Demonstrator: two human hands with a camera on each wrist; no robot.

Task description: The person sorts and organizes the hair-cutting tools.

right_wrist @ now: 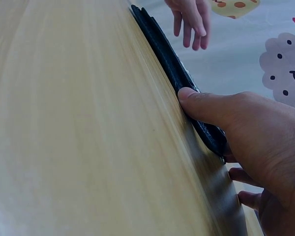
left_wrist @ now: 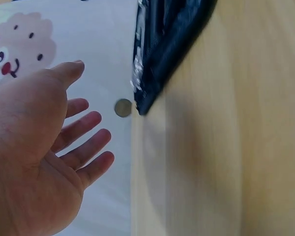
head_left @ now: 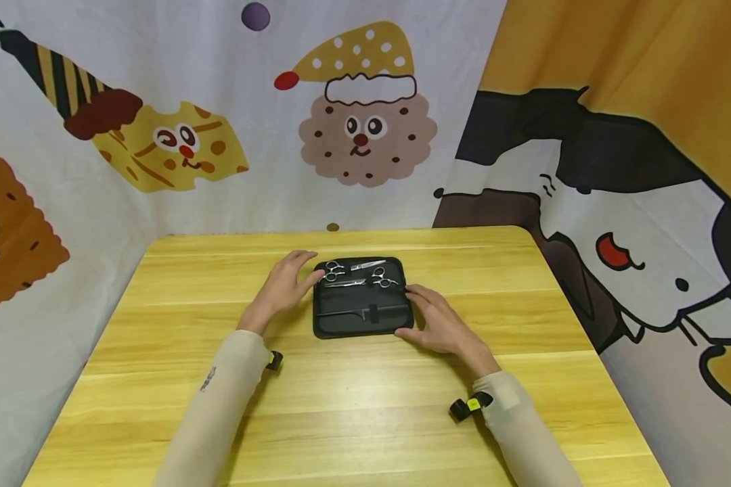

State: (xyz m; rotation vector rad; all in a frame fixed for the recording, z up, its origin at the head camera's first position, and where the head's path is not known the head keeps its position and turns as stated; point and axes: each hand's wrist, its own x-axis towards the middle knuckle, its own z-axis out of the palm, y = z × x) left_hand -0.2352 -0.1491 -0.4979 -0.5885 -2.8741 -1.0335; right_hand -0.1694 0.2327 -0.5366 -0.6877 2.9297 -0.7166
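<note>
An unfolded black case lies on the table, with silver scissors along its top and a second silver pair pointing the other way beneath. Lower in the case, a dark tail comb sits under a small strap. My right hand grips the case's near right corner, thumb on the front edge and fingers around the side. At the upper left corner, my left hand hovers beside the scissor handles, its fingers loosely extended and holding nothing.
The wooden table reaches back to a cartoon-printed curtain. Both wrists carry small black strapped devices, one on the left and one on the right.
</note>
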